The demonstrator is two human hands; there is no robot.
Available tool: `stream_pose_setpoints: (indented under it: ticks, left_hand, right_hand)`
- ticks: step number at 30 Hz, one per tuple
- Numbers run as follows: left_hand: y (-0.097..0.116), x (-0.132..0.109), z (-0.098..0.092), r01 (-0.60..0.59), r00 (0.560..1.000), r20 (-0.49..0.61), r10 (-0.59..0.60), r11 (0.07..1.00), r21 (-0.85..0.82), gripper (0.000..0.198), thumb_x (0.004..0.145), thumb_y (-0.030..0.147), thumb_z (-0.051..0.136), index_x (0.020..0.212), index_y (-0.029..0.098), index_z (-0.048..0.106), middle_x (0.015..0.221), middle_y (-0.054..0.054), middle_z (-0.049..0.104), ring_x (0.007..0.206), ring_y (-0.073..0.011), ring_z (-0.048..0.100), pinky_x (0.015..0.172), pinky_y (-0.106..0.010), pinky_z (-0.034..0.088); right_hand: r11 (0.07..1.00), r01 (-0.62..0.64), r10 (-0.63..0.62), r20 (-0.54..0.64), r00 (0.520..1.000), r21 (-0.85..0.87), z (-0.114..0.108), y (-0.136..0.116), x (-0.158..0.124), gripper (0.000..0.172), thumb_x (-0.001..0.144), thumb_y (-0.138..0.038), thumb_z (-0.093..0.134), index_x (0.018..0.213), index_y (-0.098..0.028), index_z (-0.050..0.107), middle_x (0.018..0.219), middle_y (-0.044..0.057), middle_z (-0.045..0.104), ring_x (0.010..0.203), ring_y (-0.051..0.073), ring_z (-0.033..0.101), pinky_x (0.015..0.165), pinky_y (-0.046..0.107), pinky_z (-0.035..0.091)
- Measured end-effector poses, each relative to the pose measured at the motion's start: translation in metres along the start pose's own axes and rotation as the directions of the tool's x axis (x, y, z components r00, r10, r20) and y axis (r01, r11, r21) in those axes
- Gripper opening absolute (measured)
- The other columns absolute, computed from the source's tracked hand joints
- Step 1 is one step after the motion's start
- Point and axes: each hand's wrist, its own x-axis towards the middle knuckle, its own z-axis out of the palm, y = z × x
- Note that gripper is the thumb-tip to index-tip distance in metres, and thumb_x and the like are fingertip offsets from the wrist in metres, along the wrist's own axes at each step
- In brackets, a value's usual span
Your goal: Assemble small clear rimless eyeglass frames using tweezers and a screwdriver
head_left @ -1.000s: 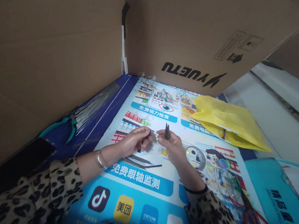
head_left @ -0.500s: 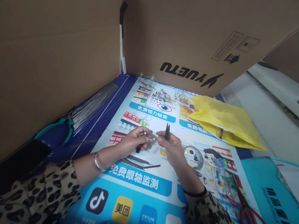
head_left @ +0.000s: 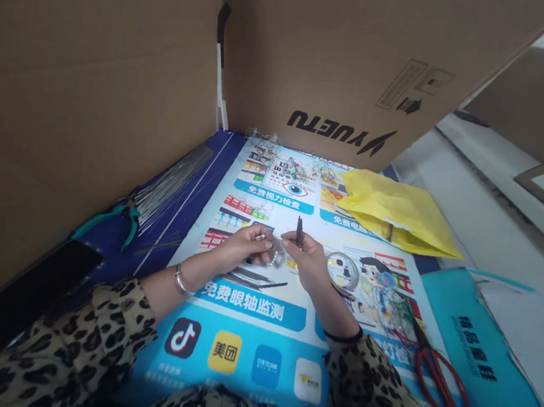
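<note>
My left hand (head_left: 242, 250) is closed, pinching a small clear disc with a wire loop (head_left: 276, 256) above a printed poster mat (head_left: 260, 319). My right hand (head_left: 305, 259) is closed round small dark pliers (head_left: 299, 230), whose tips point up. The two hands meet at the disc, fingertips almost touching. Both wrists wear leopard-print sleeves; a silver bangle sits on the left wrist.
Tall cardboard walls (head_left: 95, 81) stand left and behind. A bundle of thin metal wires (head_left: 172, 183) and teal-handled pliers (head_left: 115, 219) lie at the left, a black phone (head_left: 24, 294) nearer me. A yellow bag (head_left: 397, 210), red-handled scissors (head_left: 438, 376) and a teal bag (head_left: 479, 355) lie at the right.
The view has shifted slightly, so the hands appear a little higher and to the left. They stay together on the small disc and the grip looks the same.
</note>
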Motion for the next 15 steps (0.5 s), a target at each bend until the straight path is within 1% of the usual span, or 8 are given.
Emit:
stream_pose_setpoints:
  ticks: [3,6,9,12,15]
  left_hand:
    - [0.001,-0.004,0.003,0.022,0.999,0.029,-0.022,1.000,-0.008,0.022,0.078,0.034,0.057,0.082,0.013,0.052,0.070,-0.004,0.064,0.054,-0.0099,0.059,0.045,-0.017,0.039]
    - [0.001,-0.009,0.007,0.044,0.999,0.019,-0.043,0.998,-0.047,0.023,0.076,0.034,0.059,0.081,0.014,0.050,0.077,-0.005,0.065,0.055,-0.0103,0.061,0.043,-0.017,0.040]
    - [0.001,-0.015,0.011,0.059,0.998,0.016,-0.058,0.996,-0.066,0.024,0.075,0.034,0.060,0.080,0.014,0.049,0.070,-0.004,0.065,0.051,-0.0108,0.061,0.042,-0.017,0.040]
    - [-0.001,-0.020,0.013,0.062,0.998,0.038,-0.060,0.995,-0.076,0.022,0.076,0.033,0.060,0.080,0.013,0.050,0.061,-0.002,0.063,0.043,-0.0089,0.056,0.042,-0.018,0.040]
    - [-0.003,-0.022,0.013,0.072,0.996,0.064,-0.063,0.987,-0.146,0.020,0.076,0.031,0.060,0.080,0.013,0.051,0.062,-0.001,0.063,0.039,-0.0056,0.050,0.040,-0.017,0.037]
  right_hand:
    - [1.000,-0.013,0.013,0.005,1.000,0.012,-0.001,0.000,-0.006,0.020,0.067,-0.034,0.066,0.080,-0.020,0.063,0.071,-0.001,0.060,0.067,0.012,0.052,0.065,0.026,0.041]
    - [1.000,-0.026,0.026,0.033,0.999,0.000,-0.003,0.000,-0.011,0.023,0.066,-0.036,0.066,0.081,-0.019,0.063,0.069,-0.001,0.060,0.065,0.012,0.052,0.063,0.026,0.041]
    - [0.999,-0.034,0.036,0.064,0.997,-0.034,-0.005,-0.002,-0.016,0.024,0.065,-0.036,0.066,0.081,-0.018,0.063,0.069,-0.001,0.061,0.064,0.012,0.053,0.063,0.026,0.041]
    - [0.998,-0.018,0.024,0.088,0.996,-0.068,-0.006,-0.004,-0.020,0.023,0.066,-0.036,0.065,0.080,-0.018,0.063,0.068,-0.001,0.061,0.063,0.012,0.053,0.062,0.026,0.041]
    - [0.997,-0.008,0.014,0.077,0.997,-0.082,-0.007,-0.007,-0.024,0.020,0.067,-0.034,0.064,0.079,-0.018,0.063,0.066,-0.002,0.060,0.063,0.012,0.052,0.061,0.025,0.040]
